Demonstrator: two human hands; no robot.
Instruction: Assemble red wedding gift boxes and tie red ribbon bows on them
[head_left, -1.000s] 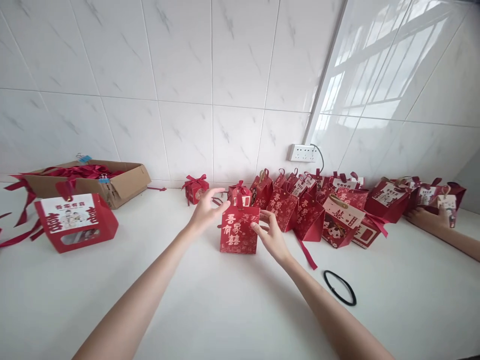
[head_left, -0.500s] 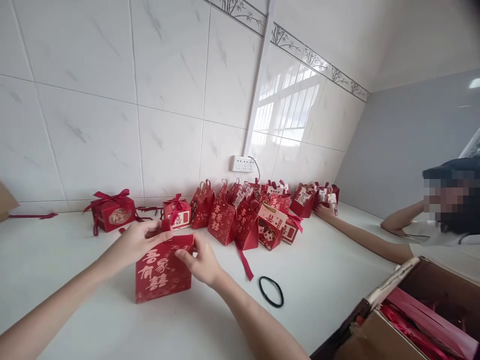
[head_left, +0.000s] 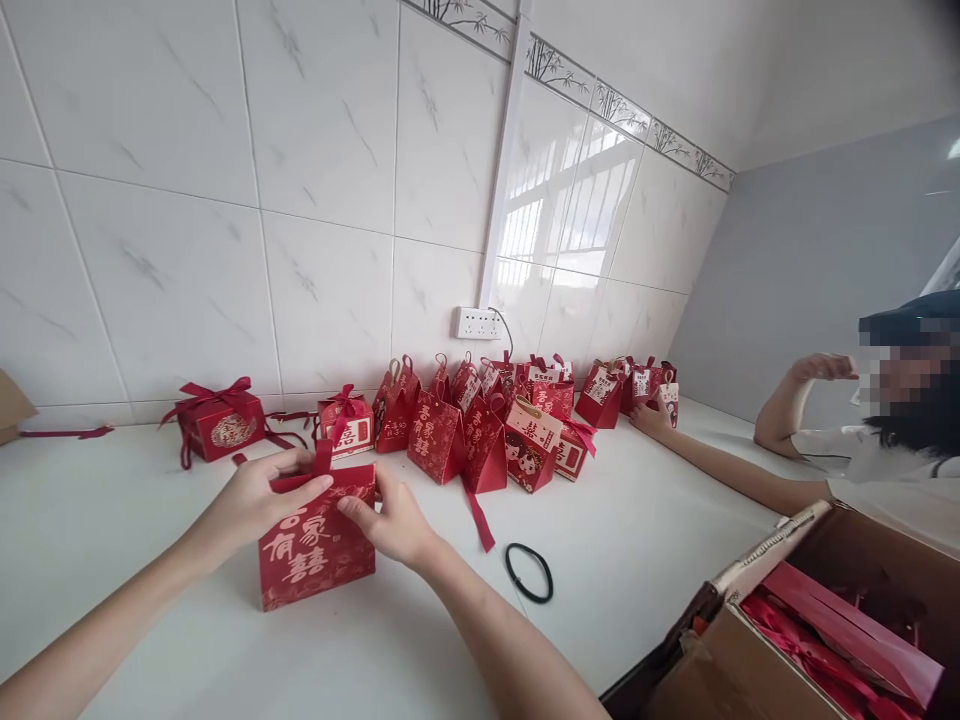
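Note:
A red gift box [head_left: 319, 548] with pale lettering stands upright on the white table, its front facing me. My left hand [head_left: 274, 497] grips its upper left edge, thumb across the front and fingers behind. On the upper right edge, my right hand [head_left: 391, 520] pinches the box the same way, its fingertips hidden behind the panel. A dark red ribbon loop [head_left: 323, 456] rises from the top between my hands. Just behind sits a small ribbon-tied box [head_left: 346, 424], and to its left a wider red box with a bow [head_left: 223, 422].
Several red gift boxes [head_left: 437, 440] stand along the tiled wall. A black elastic band [head_left: 529, 573] lies right of my hands. At front right is an open cardboard box [head_left: 694, 660] holding red items. Another person's hand [head_left: 651, 416] touches the boxes at far right.
My left thumb has come down onto the front of the box, and both hands stay on it. The other person's raised hand has moved away from the head. The view has shifted slightly.

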